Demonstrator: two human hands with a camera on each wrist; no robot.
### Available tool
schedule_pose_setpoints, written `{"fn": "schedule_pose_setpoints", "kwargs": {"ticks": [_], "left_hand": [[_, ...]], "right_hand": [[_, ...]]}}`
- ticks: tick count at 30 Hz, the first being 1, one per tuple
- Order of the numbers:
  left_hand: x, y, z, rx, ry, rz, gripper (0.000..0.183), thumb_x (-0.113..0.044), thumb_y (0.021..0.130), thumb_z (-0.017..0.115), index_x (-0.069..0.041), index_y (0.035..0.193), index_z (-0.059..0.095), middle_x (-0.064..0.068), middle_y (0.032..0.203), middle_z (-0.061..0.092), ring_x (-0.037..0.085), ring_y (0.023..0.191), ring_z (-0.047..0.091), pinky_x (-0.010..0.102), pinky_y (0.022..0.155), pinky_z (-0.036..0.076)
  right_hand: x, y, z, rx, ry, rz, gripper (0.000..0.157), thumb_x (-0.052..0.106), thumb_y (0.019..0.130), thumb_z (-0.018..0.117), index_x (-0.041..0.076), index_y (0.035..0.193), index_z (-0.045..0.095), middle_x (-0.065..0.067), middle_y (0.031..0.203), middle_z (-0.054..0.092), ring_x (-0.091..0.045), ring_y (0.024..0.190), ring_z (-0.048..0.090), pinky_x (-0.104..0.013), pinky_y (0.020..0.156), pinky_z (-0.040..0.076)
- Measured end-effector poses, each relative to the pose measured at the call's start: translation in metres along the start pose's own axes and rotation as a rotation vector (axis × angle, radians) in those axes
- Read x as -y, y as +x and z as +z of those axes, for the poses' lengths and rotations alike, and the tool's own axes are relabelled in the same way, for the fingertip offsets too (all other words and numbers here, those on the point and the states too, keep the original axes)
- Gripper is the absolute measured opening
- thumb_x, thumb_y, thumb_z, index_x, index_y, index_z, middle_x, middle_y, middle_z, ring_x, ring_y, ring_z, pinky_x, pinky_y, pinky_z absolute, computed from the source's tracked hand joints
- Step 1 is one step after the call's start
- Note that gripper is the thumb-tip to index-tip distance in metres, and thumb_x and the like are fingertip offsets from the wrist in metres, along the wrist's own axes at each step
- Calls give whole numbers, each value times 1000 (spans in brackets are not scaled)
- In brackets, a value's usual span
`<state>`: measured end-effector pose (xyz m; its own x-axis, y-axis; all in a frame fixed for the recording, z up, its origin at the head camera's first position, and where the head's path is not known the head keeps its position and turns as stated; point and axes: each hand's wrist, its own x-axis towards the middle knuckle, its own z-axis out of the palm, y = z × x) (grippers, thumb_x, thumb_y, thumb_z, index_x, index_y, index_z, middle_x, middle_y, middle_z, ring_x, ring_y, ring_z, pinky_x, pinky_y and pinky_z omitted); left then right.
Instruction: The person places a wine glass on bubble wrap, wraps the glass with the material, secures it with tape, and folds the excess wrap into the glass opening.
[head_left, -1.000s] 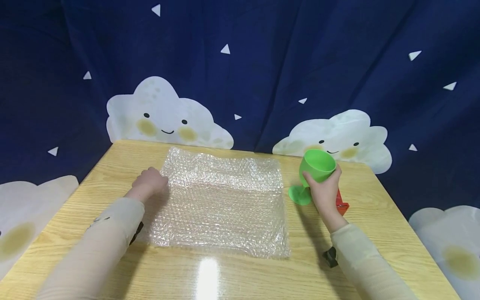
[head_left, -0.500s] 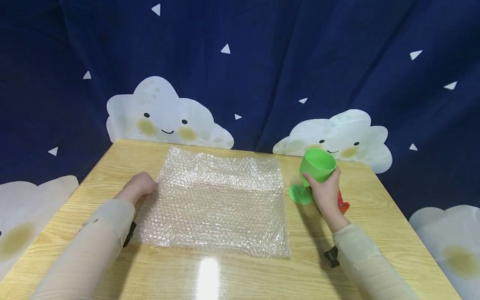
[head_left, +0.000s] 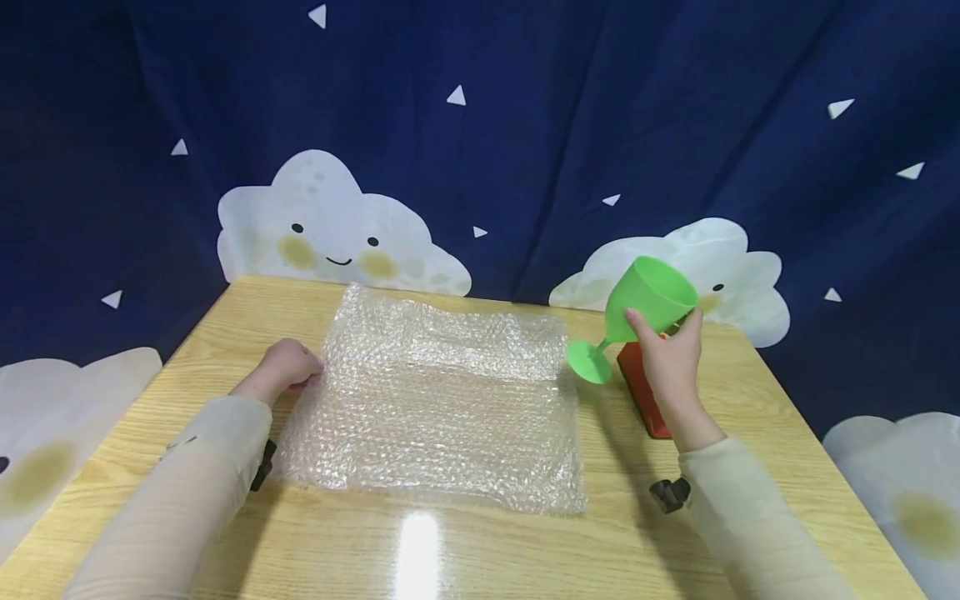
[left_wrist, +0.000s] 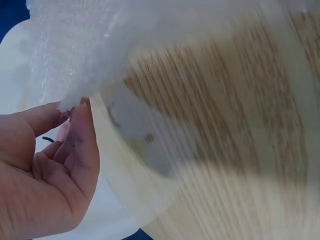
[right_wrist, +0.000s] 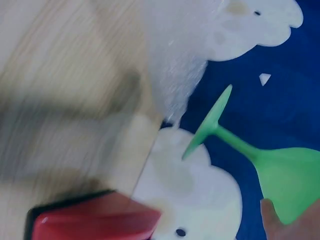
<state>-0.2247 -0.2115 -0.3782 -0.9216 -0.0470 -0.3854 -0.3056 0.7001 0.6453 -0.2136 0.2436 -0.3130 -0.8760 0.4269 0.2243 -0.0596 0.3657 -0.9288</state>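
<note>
My left hand (head_left: 285,367) pinches the left edge of a sheet of clear bubble wrap (head_left: 450,417) that lies across the wooden table. In the left wrist view the thumb and fingertips meet on a gathered bit of the wrap (left_wrist: 80,65), lifted off the wood there. My right hand (head_left: 675,367) grips a light green plastic goblet (head_left: 652,296) by its bowl, in the air near the wrap's right edge. The goblet tilts, its mouth up to the right and its round foot down to the left. In the right wrist view only a thumb (right_wrist: 272,220) and part of the hand show on the bowl.
A long red object (head_left: 643,392) with a dark edge lies on the table (head_left: 337,542), partly behind my right hand. A dark blue curtain (head_left: 525,100) with white clouds hangs right behind the table's far edge.
My right hand has raised the goblet and tilted it further, showing more of the red object. My left hand first drew back left, then took up the wrap's edge, whose far left corner rose slightly.
</note>
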Motion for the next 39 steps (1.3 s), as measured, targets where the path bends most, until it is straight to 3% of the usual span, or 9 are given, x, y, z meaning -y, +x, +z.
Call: {"fn": "schedule_pose_setpoints", "kwargs": {"ticks": [6, 11, 20, 26, 34, 39], "left_hand": [[9, 6, -1, 1, -23, 64, 24, -6, 86, 50, -4, 61, 50, -3, 53, 45, 9, 50, 44, 20, 50, 43], [14, 9, -1, 4, -27, 68, 19, -8, 88, 51, 3, 75, 58, 0, 62, 52, 10, 56, 47, 21, 53, 45], [13, 5, -2, 5, -37, 45, 18, -8, 88, 51, 1, 74, 57, -1, 60, 50, 9, 54, 46, 21, 52, 45], [9, -2, -3, 3, -53, 40, 17, -7, 87, 51, 4, 78, 60, -1, 60, 53, 8, 53, 47, 20, 52, 46], [6, -7, -1, -7, -76, 44, 21, -5, 87, 51, 12, 95, 60, 3, 67, 55, 9, 58, 50, 20, 55, 49], [7, -2, 0, -6, -78, 53, 16, -6, 87, 51, 5, 80, 60, 0, 62, 52, 8, 54, 48, 19, 52, 47]], "right_hand": [[20, -26, 31, 112, 6, 60, 68, 31, 86, 66, 9, 139, 29, -4, 123, 46, -11, 103, 50, -20, 85, 45], [28, -44, 62, 233, 33, 82, 64, 25, 88, 64, 3, 138, 30, -14, 127, 47, -18, 105, 51, -18, 80, 48], [38, -70, 113, 455, 138, 242, 74, 24, 89, 62, -5, 141, 18, -26, 134, 43, -35, 116, 53, -40, 91, 51], [44, -87, 143, 578, 141, 293, 70, 24, 87, 64, -6, 138, 28, -26, 130, 45, -38, 111, 56, -41, 85, 54], [48, -102, 177, 713, 126, 357, 63, 29, 87, 63, -6, 133, 40, -26, 124, 54, -38, 105, 61, -42, 82, 55], [48, -110, 189, 785, 119, 403, 64, 35, 88, 61, -6, 132, 42, -25, 123, 56, -37, 103, 63, -44, 85, 54]]}}
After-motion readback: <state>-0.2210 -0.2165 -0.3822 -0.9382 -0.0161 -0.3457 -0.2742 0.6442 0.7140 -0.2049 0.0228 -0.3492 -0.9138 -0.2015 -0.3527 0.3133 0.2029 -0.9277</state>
